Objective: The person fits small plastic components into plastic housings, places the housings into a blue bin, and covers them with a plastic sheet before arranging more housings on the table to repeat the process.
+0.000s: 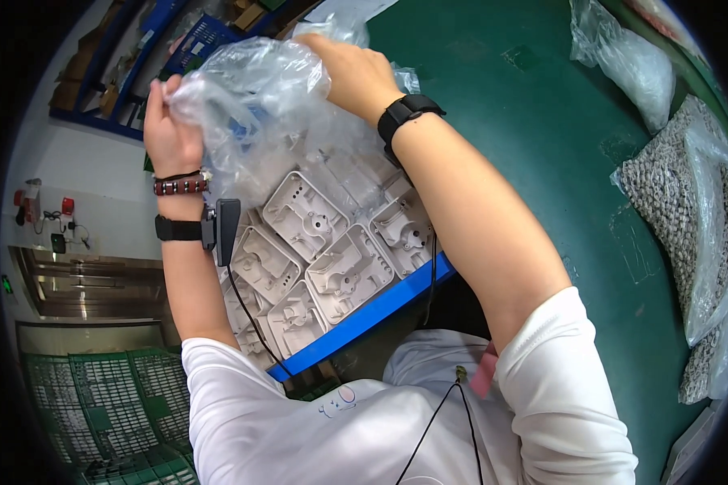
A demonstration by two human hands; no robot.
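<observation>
A crumpled clear plastic bag is stretched between my two hands above a blue bin. My left hand is raised on the bag's left side, its fingers closed on the film. At the bag's far right, my right hand grips the plastic with bent fingers, partly hidden by the film. Below, several off-white molded plastic housings lie in the bin with their open sides up. The bag veils the housings farther back. Both wrists wear black straps, and the left one carries a small black device.
A green work surface spreads to the right. On it lie a clear bag and a plastic-wrapped stack of grey-speckled material. Blue shelving stands at the far left, with green crates at the lower left.
</observation>
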